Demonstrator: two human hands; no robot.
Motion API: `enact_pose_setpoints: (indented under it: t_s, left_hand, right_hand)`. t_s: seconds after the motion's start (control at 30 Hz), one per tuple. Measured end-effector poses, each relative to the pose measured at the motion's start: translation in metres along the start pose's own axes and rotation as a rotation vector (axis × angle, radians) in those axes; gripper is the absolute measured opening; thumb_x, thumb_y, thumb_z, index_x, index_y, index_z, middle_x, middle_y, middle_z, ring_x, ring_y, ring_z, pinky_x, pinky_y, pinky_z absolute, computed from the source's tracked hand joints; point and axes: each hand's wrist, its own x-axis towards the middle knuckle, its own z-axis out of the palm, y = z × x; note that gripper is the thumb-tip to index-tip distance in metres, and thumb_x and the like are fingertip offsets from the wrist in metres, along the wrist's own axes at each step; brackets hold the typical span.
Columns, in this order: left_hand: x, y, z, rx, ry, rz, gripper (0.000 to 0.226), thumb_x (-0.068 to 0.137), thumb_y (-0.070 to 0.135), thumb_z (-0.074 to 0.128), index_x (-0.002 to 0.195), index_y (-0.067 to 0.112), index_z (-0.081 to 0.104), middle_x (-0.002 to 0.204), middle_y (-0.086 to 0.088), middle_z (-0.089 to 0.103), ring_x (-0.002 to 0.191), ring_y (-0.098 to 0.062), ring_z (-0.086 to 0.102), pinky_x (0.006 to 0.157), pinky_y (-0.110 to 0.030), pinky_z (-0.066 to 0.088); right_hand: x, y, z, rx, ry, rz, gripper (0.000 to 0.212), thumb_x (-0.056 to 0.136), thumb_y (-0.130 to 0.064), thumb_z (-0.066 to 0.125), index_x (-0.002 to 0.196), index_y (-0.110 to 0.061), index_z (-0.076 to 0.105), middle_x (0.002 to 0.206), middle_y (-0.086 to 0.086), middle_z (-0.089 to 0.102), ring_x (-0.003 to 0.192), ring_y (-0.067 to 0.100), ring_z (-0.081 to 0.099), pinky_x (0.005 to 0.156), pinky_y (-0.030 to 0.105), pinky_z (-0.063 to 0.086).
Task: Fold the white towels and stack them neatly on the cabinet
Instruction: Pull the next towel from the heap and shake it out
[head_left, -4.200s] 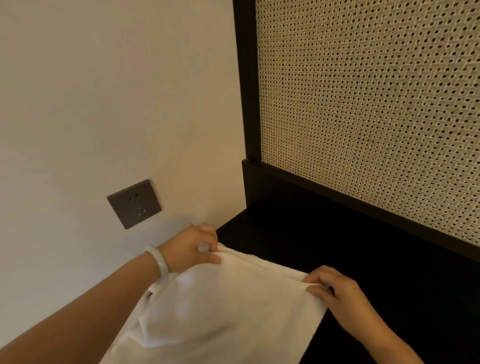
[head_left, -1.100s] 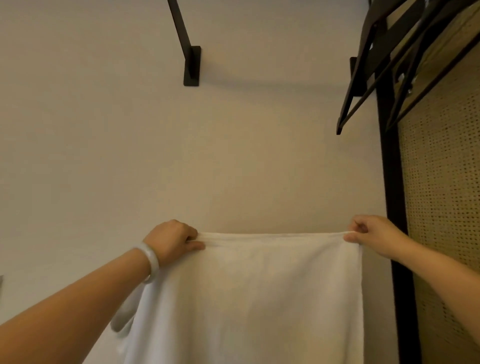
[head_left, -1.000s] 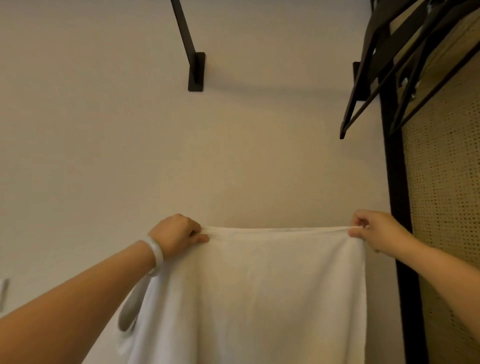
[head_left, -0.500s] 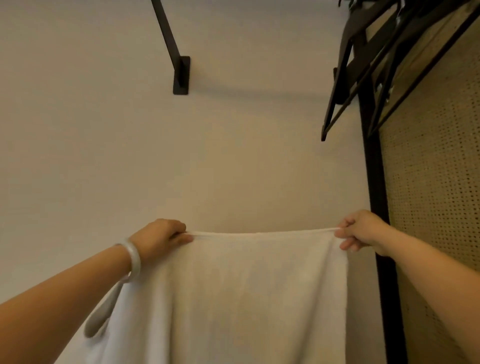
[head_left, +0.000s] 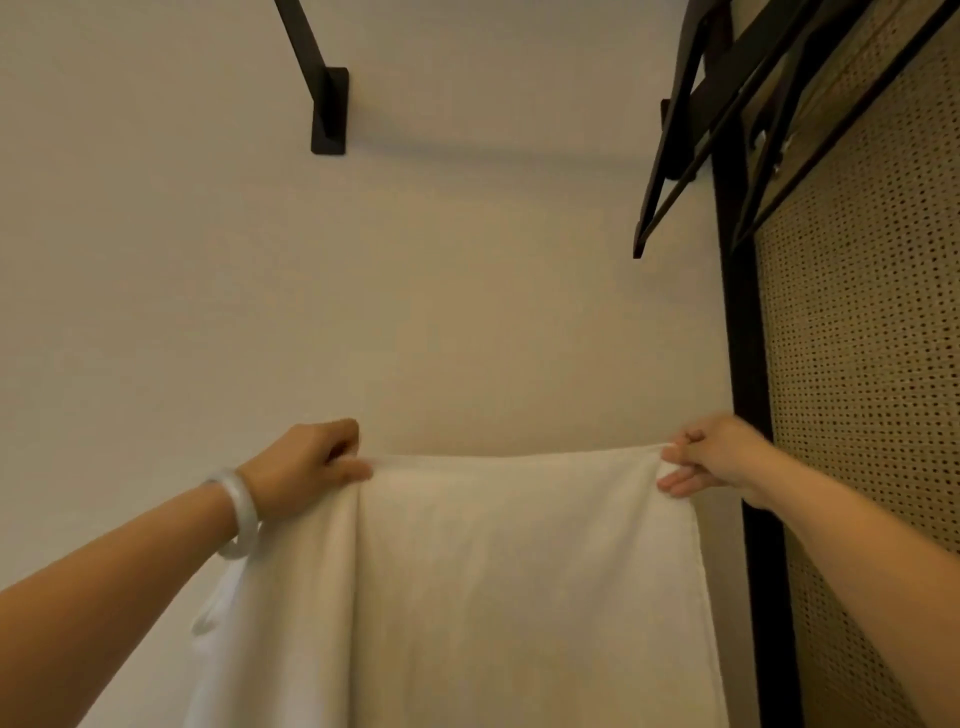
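Fingers (head_left: 345, 470) of the left hand (head_left: 306, 467) curl round one top corner of the white towel (head_left: 493, 571), the right hand (head_left: 711, 457) pinches the other corner between thumb and fingertips — and the cloth hangs taut between them, held up before the pale wall (head_left: 467, 312), beside the cane panel (head_left: 857, 364).

A: Entry, left wrist. What is worn?

B: One bangle (head_left: 240, 512), milky white, slightly translucent, thick, smooth and rounded. It sits just behind the left hand (head_left: 306, 467).

A: Sleeves?

B: Left forearm (head_left: 119, 587) and right forearm (head_left: 857, 551) are both bare from the wrist to the near frame edge. Right hand (head_left: 717, 457) is blurred, so nail detail is not recorded.
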Motion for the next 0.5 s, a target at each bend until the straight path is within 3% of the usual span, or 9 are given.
enact_pose_setpoints:
  t_s: [0.07,0.17,0.23,0.27,0.33,0.4,0.5]
  left_hand:
    - [0.0,-0.004,0.019,0.069,-0.168,-0.012,0.014,0.095,0.027,0.063,0.099,0.023,0.049,0.073,0.009,0.059,0.065,-0.008,0.05,0.061,-0.015,0.039]
    - [0.014,-0.008,0.043,0.307,-0.331,-0.081,0.022,0.097,0.018,0.054,0.119,0.015,0.059,0.098,0.001,0.064,0.089,-0.016,0.057,0.076,-0.017,0.041]
    - [0.04,-0.001,0.033,0.398,-0.191,-0.096,0.022,0.097,0.014,0.05,0.113,0.009,0.065,0.113,-0.009,0.065,0.104,-0.025,0.058,0.089,-0.027,0.043]
    - [0.056,0.004,0.016,0.382,-0.053,-0.093,0.021,0.097,0.013,0.05,0.11,0.007,0.066,0.115,-0.013,0.065,0.106,-0.029,0.058,0.092,-0.031,0.043]
    - [0.085,0.02,-0.031,0.313,0.252,-0.045,0.02,0.098,0.012,0.052,0.108,0.003,0.067,0.112,-0.02,0.065,0.106,-0.035,0.059,0.092,-0.037,0.044]
    - [0.095,0.039,-0.074,0.295,0.472,0.036,0.017,0.096,0.012,0.057,0.103,0.001,0.068,0.105,-0.024,0.065,0.101,-0.039,0.06,0.087,-0.041,0.044]
    - [0.072,0.047,-0.097,0.313,0.537,0.106,0.013,0.094,0.021,0.061,0.092,0.01,0.067,0.094,-0.013,0.067,0.089,-0.034,0.059,0.079,-0.042,0.047]
  right_hand:
    - [0.003,0.026,0.013,-0.008,-0.033,0.085,0.011,0.091,0.005,0.063,0.101,0.005,0.057,0.081,0.025,0.071,0.073,0.035,0.074,0.057,0.036,0.062]
    - [0.007,0.045,0.036,0.019,-0.01,0.122,0.011,0.093,0.009,0.057,0.104,0.01,0.055,0.09,0.026,0.065,0.07,0.037,0.071,0.057,0.036,0.061]
    - [0.017,0.027,0.039,0.135,0.138,0.033,0.018,0.096,0.012,0.05,0.112,0.017,0.052,0.09,0.025,0.059,0.071,0.039,0.065,0.052,0.031,0.059]
    - [0.024,0.007,0.035,0.196,0.221,-0.053,0.017,0.096,0.011,0.049,0.112,0.016,0.053,0.091,0.025,0.059,0.076,0.04,0.065,0.056,0.032,0.06]
    - [0.03,-0.045,0.019,0.284,0.343,-0.243,0.008,0.098,0.004,0.051,0.098,0.004,0.058,0.097,0.027,0.062,0.082,0.036,0.068,0.072,0.035,0.06]
    - [0.027,-0.086,-0.001,0.345,0.383,-0.358,0.008,0.1,-0.002,0.05,0.096,-0.002,0.058,0.099,0.025,0.064,0.077,0.028,0.07,0.065,0.027,0.06]
    - [0.014,-0.099,-0.018,0.15,0.35,-0.441,0.006,0.098,-0.005,0.056,0.099,0.0,0.058,0.089,0.023,0.067,0.071,0.027,0.072,0.061,0.027,0.06]
